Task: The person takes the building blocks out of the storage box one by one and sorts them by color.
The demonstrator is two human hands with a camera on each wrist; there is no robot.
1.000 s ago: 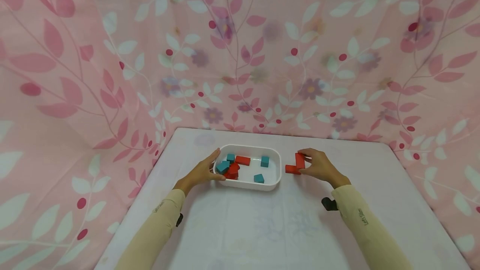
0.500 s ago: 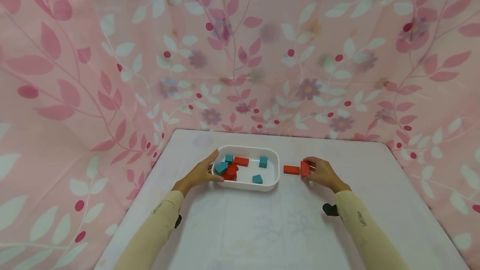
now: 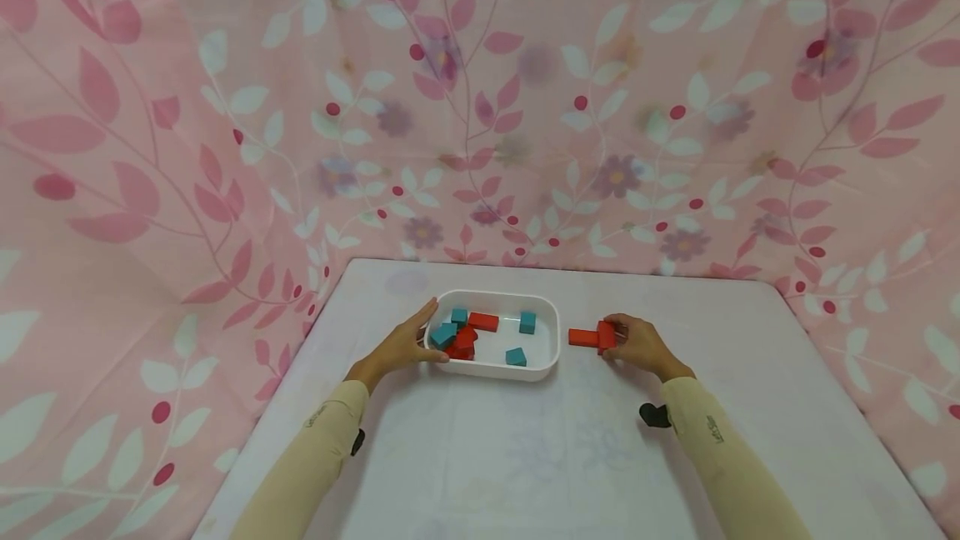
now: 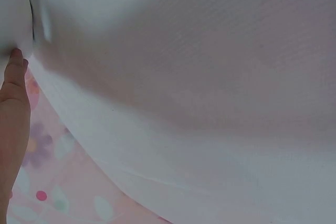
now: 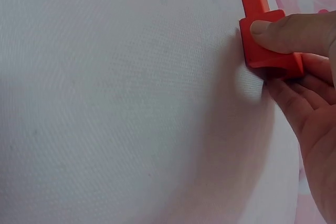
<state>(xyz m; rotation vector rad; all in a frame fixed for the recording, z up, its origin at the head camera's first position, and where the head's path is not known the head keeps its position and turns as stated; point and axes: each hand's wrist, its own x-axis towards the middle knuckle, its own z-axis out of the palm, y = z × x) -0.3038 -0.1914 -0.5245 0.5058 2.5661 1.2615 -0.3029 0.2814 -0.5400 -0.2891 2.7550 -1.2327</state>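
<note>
With thumb and fingers, my right hand [image 3: 643, 346] pinches a red block [image 3: 606, 338] on the table, right of the white tray. Its thumb lies across the block's face in the right wrist view, fingers on the other side. Another red block [image 3: 582, 337] lies lengthwise against it, on the tray side. My left hand [image 3: 401, 346] holds the left end of the tray [image 3: 491, 372], thumb along the near side. Inside the tray are several teal blocks and red blocks, bunched mostly at the left. The left wrist view shows little of the hand [image 4: 16, 90] against the tray wall.
A pale cloth covers the table [image 3: 525, 457]. Pink floral fabric [image 3: 480, 107] hangs behind it and along both sides. Towards the tray's right end sit two teal blocks, one at the back [image 3: 527, 322] and one near the front [image 3: 516, 357].
The red block in my right hand has come down from over the other red block, moved right, then shifted back left to meet its end. My left hand stays on the tray.
</note>
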